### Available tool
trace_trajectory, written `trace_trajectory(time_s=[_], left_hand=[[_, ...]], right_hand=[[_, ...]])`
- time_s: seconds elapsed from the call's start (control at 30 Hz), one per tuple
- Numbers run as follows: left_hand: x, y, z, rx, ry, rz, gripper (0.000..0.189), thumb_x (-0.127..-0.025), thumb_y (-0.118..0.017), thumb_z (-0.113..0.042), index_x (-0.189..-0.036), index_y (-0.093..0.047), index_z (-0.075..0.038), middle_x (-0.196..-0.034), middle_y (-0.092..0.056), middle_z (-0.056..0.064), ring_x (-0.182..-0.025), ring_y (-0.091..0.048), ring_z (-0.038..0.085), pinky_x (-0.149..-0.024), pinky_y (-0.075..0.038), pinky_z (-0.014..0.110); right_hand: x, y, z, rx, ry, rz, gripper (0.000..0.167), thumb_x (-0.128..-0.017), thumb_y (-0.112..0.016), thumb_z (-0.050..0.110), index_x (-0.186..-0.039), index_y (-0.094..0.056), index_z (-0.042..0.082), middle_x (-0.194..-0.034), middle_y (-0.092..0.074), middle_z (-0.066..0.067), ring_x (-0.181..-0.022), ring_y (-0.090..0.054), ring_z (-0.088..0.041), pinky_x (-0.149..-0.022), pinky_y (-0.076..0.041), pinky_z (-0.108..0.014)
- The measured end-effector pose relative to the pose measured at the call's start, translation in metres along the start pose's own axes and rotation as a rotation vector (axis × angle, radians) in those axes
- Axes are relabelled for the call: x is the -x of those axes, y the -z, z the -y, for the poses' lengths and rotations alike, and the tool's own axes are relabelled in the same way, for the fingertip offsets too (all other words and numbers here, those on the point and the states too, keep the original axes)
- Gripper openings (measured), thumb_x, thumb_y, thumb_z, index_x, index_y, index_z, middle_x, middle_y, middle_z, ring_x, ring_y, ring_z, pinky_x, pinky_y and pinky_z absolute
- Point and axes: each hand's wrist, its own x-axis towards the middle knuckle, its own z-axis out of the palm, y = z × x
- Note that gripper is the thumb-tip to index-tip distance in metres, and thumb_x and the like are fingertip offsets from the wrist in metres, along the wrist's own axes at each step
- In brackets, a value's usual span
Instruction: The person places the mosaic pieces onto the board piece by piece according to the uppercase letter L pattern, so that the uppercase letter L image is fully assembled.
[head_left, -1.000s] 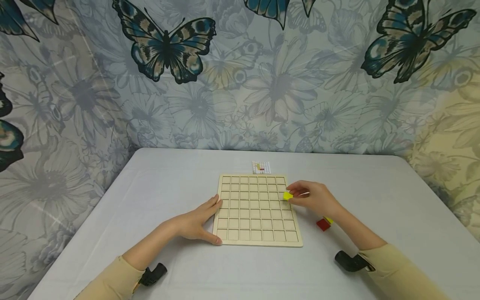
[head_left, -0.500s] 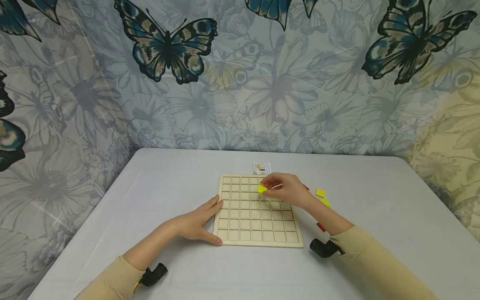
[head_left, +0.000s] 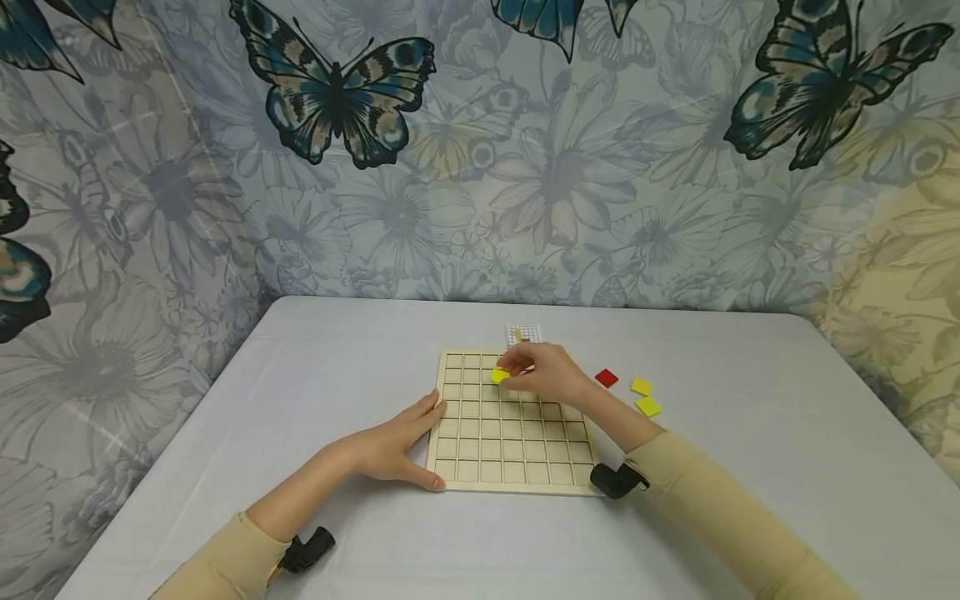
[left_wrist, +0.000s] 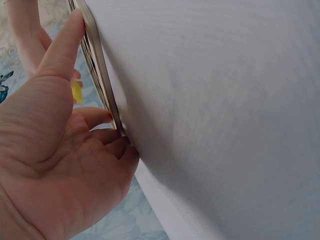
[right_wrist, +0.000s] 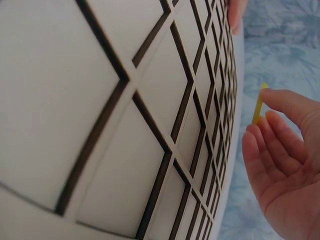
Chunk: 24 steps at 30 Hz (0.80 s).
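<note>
A pale wooden grid board [head_left: 487,450] lies flat on the table. My left hand [head_left: 390,446] rests at its left side, thumb at the near corner and fingers extended along the left edge. In the left wrist view, the thumb and fingertips touch the rim of the board [left_wrist: 103,80]. Over the far rows of the board, my right hand [head_left: 546,371] pinches a yellow square tile [head_left: 498,377] between thumb and fingertips. The right wrist view shows this tile [right_wrist: 259,105] edge-on, held above the grid.
To the right of the board lie a red tile [head_left: 607,378] and two yellow tiles, one farther [head_left: 641,386] and one nearer [head_left: 648,407]. A small printed grid card [head_left: 522,332] lies beyond the board, partly hidden by the right hand. Patterned fabric [head_left: 555,208] hangs behind the table.
From the board's right edge, my right hand has carried the yellow tile leftward over the far rows. Its forearm uncovered the loose tiles at right, and now hides a nearer red one. The left hand stays put.
</note>
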Motion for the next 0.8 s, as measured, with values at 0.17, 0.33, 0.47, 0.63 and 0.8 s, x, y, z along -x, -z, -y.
trace_trajectory(time_s=[0.17, 0.33, 0.47, 0.63, 0.8], left_hand=[[0.000, 0.000, 0.000, 0.002, 0.001, 0.002, 0.113, -0.079, -0.079, -0.047, -0.155, -0.011, 0.000, -0.162, 0.004, 0.019, -0.148, 0.001, 0.032, -0.116, -0.013, 0.049], [0.001, 0.001, 0.000, 0.006, 0.004, 0.006, 0.112, -0.079, -0.078, -0.048, -0.156, -0.011, -0.001, -0.162, 0.004, 0.018, -0.148, 0.002, 0.032, -0.116, -0.013, 0.049], [0.001, 0.001, 0.000, 0.007, 0.003, 0.005, 0.112, -0.079, -0.078, -0.048, -0.156, -0.011, -0.001, -0.162, 0.004, 0.018, -0.148, 0.001, 0.032, -0.116, -0.013, 0.050], [0.001, 0.001, 0.000, 0.005, 0.002, 0.009, 0.112, -0.080, -0.078, -0.048, -0.156, -0.011, -0.001, -0.162, 0.004, 0.017, -0.148, 0.002, 0.032, -0.116, -0.013, 0.049], [0.001, 0.001, 0.001, 0.007, 0.002, 0.010, 0.112, -0.080, -0.078, -0.048, -0.156, -0.011, -0.001, -0.162, 0.004, 0.017, -0.148, 0.002, 0.032, -0.116, -0.013, 0.050]], right_hand=[[-0.009, -0.005, 0.000, 0.029, -0.011, 0.025, 0.023, -0.082, -0.079, 0.011, -0.103, -0.070, 0.007, -0.093, -0.066, -0.001, -0.086, -0.063, -0.014, -0.077, -0.051, -0.030], [-0.018, -0.008, -0.002, 0.074, -0.032, 0.048, 0.021, -0.083, -0.079, 0.012, -0.102, -0.070, 0.008, -0.094, -0.067, 0.001, -0.087, -0.062, -0.014, -0.079, -0.051, -0.031], [-0.023, -0.009, -0.005, 0.094, -0.030, 0.060, 0.022, -0.083, -0.079, 0.012, -0.102, -0.070, 0.007, -0.096, -0.067, 0.000, -0.088, -0.062, -0.014, -0.079, -0.051, -0.029], [-0.026, -0.010, -0.007, 0.088, -0.026, 0.066, 0.023, -0.083, -0.078, 0.011, -0.104, -0.069, 0.006, -0.097, -0.068, -0.002, -0.088, -0.063, -0.016, -0.079, -0.052, -0.029], [-0.027, -0.011, -0.008, 0.080, -0.023, 0.067, 0.024, -0.083, -0.078, 0.010, -0.105, -0.069, 0.006, -0.098, -0.068, -0.003, -0.089, -0.062, -0.016, -0.079, -0.052, -0.028]])
